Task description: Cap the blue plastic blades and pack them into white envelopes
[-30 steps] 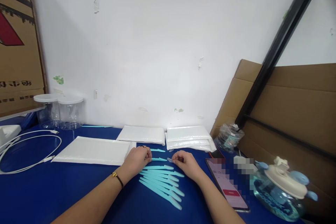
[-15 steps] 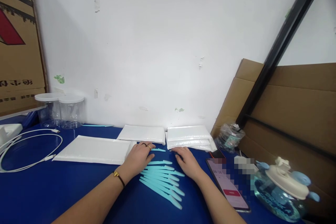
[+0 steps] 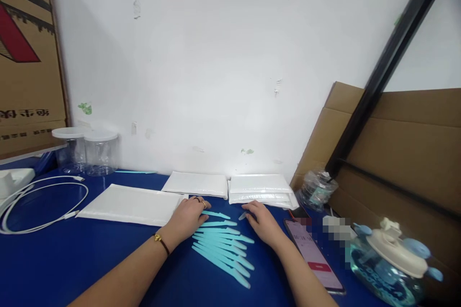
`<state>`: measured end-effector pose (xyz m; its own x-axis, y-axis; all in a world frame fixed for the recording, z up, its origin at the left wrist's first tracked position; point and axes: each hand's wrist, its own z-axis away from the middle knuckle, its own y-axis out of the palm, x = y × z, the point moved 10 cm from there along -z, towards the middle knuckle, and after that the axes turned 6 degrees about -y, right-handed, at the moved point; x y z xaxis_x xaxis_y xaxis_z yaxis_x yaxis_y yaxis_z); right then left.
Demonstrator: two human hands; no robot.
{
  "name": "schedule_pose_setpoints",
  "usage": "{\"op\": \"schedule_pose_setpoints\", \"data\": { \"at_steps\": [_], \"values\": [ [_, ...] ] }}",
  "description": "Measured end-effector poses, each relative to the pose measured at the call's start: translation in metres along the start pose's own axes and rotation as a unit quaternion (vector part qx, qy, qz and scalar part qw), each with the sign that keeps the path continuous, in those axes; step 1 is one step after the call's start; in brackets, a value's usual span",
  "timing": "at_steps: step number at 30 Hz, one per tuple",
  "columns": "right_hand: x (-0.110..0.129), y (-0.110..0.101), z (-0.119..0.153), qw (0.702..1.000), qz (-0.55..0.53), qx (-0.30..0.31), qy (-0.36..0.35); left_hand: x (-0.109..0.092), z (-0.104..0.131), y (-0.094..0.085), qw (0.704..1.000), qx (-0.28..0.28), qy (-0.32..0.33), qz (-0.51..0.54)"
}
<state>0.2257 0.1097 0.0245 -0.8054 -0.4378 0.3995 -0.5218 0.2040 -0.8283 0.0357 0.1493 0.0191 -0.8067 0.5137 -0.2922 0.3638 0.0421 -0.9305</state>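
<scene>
Pinched in my left hand is a light-blue eyebrow razor, its blade end pointing right. My right hand has its thumb and fingers closed on a small translucent cap, which is apart from the razor's tip. Below the hands, several more light-blue razors lie fanned out on the blue table; pale caps show on their right ends. A white padded envelope lies flat just left of my left hand.
White padded envelopes lie along the wall, with a stack of others beside them. A phone and a clear water bottle stand to the right. Clear jars and a white cable are at left.
The razor in my left hand has come a little nearer to me. My right hand has drawn slightly right and nearer, and the cap in its fingers now shows clearly.
</scene>
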Motion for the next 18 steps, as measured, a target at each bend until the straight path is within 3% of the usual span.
{"op": "schedule_pose_setpoints", "data": {
  "at_steps": [5,12,18],
  "values": [
    [-0.008,0.005,0.001,0.999,-0.028,0.026,0.028,0.007,-0.002,0.003,0.999,0.019,-0.027,0.033],
    [-0.021,0.002,0.004,0.986,-0.145,-0.016,0.074,0.006,0.0,0.0,0.999,0.017,-0.031,0.04],
    [-0.025,0.003,0.004,0.973,-0.218,-0.029,0.074,0.005,-0.001,0.002,0.998,0.018,-0.024,0.052]
  ]
}}
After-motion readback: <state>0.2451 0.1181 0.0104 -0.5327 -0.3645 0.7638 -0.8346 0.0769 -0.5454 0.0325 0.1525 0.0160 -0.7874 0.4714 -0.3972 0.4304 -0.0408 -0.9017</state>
